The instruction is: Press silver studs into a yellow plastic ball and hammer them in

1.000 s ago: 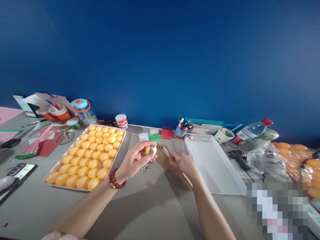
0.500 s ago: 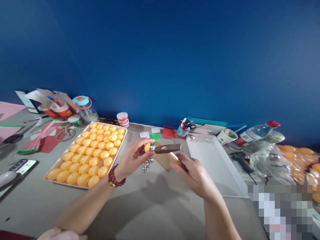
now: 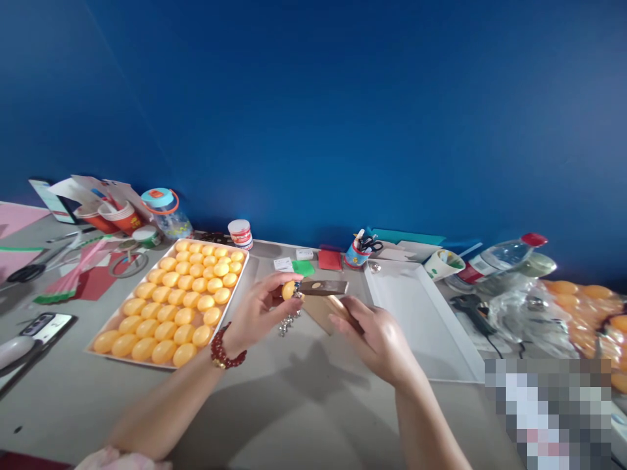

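My left hand (image 3: 255,310), with a dark red bead bracelet at the wrist, pinches an orange ball (image 3: 289,291) like a table tennis ball. A small silvery piece (image 3: 297,290) sits at the ball's right side, by my fingertips. My right hand (image 3: 377,336) is wrapped round the wooden handle of a hammer (image 3: 323,287). The hammer's metal head points left, its end at or touching the silvery piece. Below my left fingers, several small shiny metal bits (image 3: 288,322) show; whether they hang or lie on the table cannot be told. Behind the hammer lies a brown flat piece (image 3: 318,313).
Left of my hands stands a white tray (image 3: 93,349) full of orange balls. A second white tray (image 3: 416,320) lies to the right. Beyond it are a glue gun (image 3: 473,310), a bottle (image 3: 504,258) and bagged orange balls (image 3: 568,307). A pen cup (image 3: 356,254) stands by the blue wall.
The hammer and my right hand have shifted slightly left, bringing the hammer head closer to the silvery piece. My left hand with the ball has hardly moved.
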A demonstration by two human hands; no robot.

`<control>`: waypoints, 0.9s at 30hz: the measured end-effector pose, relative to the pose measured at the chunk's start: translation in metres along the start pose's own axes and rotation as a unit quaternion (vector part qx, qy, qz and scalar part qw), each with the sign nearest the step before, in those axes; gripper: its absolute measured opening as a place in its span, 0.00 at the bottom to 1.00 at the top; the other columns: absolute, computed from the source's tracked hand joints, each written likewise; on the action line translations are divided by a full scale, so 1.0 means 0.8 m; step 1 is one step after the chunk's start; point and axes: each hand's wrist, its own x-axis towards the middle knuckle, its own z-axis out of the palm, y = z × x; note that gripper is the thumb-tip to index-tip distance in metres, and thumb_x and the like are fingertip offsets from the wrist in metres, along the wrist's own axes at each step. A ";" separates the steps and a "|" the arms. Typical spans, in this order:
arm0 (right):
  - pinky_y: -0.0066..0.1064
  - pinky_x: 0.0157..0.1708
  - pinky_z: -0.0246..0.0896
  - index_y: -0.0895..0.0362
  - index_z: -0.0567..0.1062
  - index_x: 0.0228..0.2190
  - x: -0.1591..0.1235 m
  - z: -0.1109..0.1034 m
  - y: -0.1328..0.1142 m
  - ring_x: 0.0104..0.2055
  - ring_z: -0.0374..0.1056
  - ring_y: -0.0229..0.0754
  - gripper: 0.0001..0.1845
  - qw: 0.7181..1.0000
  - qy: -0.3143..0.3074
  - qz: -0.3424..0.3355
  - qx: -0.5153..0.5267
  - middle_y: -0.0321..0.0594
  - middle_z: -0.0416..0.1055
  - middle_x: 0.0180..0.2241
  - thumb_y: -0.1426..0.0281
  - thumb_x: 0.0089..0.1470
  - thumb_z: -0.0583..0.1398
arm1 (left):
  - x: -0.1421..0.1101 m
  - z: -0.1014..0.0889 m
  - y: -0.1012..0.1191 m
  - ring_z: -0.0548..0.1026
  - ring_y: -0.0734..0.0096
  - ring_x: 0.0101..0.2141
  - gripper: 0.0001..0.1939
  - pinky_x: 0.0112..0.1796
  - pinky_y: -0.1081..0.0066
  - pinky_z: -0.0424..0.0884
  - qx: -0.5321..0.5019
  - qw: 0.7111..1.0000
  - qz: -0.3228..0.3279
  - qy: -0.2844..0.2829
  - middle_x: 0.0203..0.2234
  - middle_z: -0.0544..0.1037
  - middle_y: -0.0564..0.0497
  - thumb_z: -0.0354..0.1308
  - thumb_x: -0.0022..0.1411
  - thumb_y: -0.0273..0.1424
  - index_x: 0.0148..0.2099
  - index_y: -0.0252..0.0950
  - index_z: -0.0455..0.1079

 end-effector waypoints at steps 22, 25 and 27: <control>0.24 0.16 0.53 0.54 0.67 0.34 0.014 0.042 -0.011 0.16 0.55 0.32 0.15 0.880 0.067 0.120 0.454 0.27 0.62 0.20 0.57 0.54 0.64 | -0.008 0.024 0.012 0.74 0.55 0.51 0.17 0.47 0.60 0.79 -0.195 0.973 -0.056 -0.113 0.58 0.70 0.41 0.61 0.64 0.29 0.55 0.40 0.74; 0.23 0.16 0.55 0.55 0.68 0.34 0.014 0.049 -0.012 0.17 0.56 0.31 0.15 0.862 0.062 0.117 0.489 0.28 0.64 0.22 0.59 0.53 0.65 | -0.011 0.029 0.010 0.70 0.49 0.56 0.18 0.46 0.58 0.80 -0.213 0.968 -0.041 -0.130 0.63 0.65 0.41 0.62 0.63 0.30 0.55 0.41 0.74; 0.23 0.17 0.56 0.55 0.69 0.35 0.013 0.049 -0.011 0.17 0.58 0.30 0.15 0.854 0.059 0.116 0.504 0.29 0.66 0.24 0.60 0.53 0.65 | -0.012 0.031 0.010 0.72 0.49 0.56 0.18 0.47 0.58 0.79 -0.221 0.964 -0.048 -0.138 0.63 0.65 0.42 0.62 0.64 0.29 0.56 0.42 0.74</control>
